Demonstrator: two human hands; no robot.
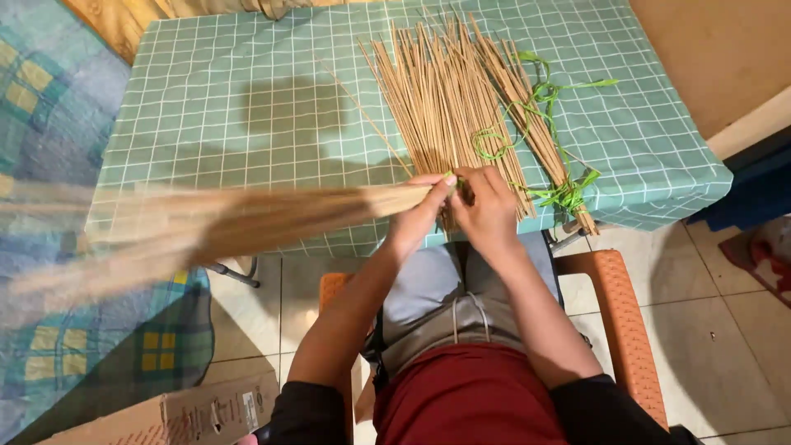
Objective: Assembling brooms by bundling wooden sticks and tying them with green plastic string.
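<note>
Hands: left hand [422, 206] and right hand [486, 206] both clenched tight around blurred stick bundle [247, 222] above checked table [247, 107].

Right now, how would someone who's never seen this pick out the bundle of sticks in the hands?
Start at the green checked table. At its near edge both hands, left hand and right hand, grip one end of a stick bundle. Unlike the loose sticks lying on the table, it sticks out sideways, blurred.

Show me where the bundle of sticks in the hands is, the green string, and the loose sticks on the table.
bundle of sticks [272, 216], head view, on the blurred middle of its length.
green string [491, 144], head view, on the coiled loop.
loose sticks [432, 91], head view, on the middle of the spread pile.
</note>
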